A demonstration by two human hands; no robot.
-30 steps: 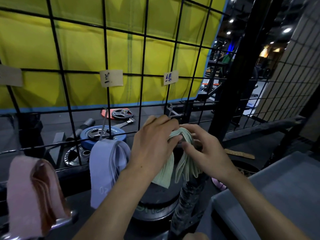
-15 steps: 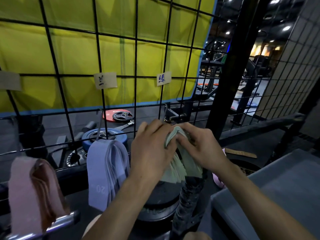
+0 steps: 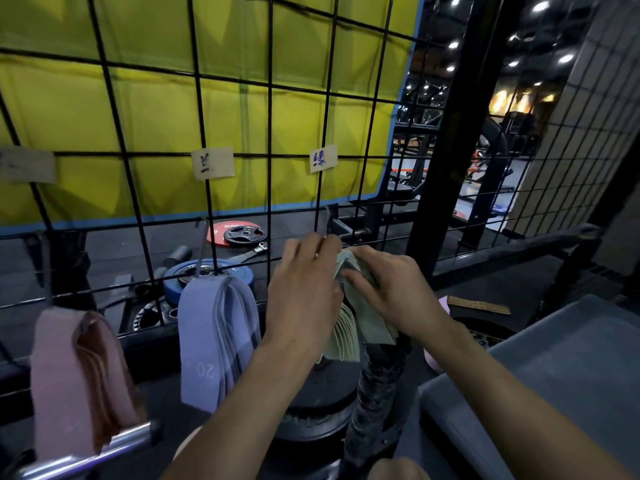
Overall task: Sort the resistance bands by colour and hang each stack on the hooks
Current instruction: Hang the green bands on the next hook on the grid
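Note:
A stack of pale green resistance bands point(image 3: 348, 332) hangs folded between my hands, right in front of the black wire grid point(image 3: 207, 98). My left hand point(image 3: 304, 296) holds the stack's left side, its fingertips up at the metal hook point(image 3: 327, 220) below the green paper label point(image 3: 323, 158). My right hand point(image 3: 384, 289) grips the stack's top and right side. A purple stack point(image 3: 211, 337) hangs on the middle hook point(image 3: 201, 247). A pink stack point(image 3: 74, 379) hangs at the left.
A grey bin point(image 3: 554, 382) sits at the lower right. Weight plates point(image 3: 207, 275) lie on the floor behind the grid, and a black upright post point(image 3: 446, 126) stands just right of my hands. A chrome bar point(image 3: 86, 455) crosses the lower left.
Both hands have lifted the green stack a little toward the hook. My right hand's fingers have slid over the top of the bands.

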